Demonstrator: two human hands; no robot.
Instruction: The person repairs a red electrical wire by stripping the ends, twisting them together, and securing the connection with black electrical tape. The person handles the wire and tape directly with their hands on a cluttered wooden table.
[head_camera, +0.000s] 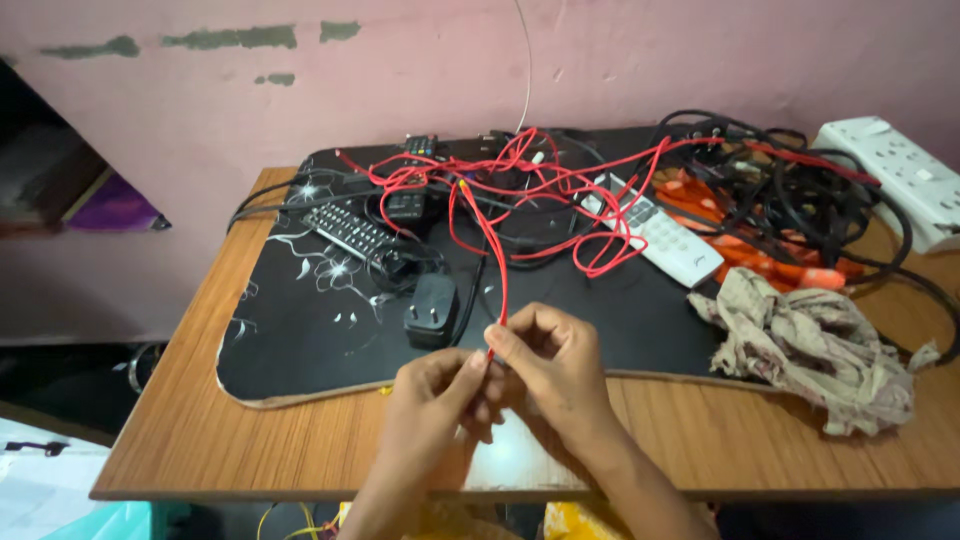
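Both hands meet at the table's near edge, pinching the end of a thin red wire (497, 262). My left hand (432, 410) grips the wire tip from below, and my right hand (548, 365) holds it just above between thumb and fingers. From there the wire runs up across a black mat (300, 340) into a loose red tangle (520, 180) at the back. A black plug adapter (432, 310) lies just beyond my left hand.
A black remote (350, 232), a second small remote (412, 175) and a white remote (660, 235) lie on the mat. Black cables (800, 195) pile over orange cloth at right. A crumpled rag (815, 345) and a white power strip (895, 180) sit right. Wooden table (210, 420) against a pink wall.
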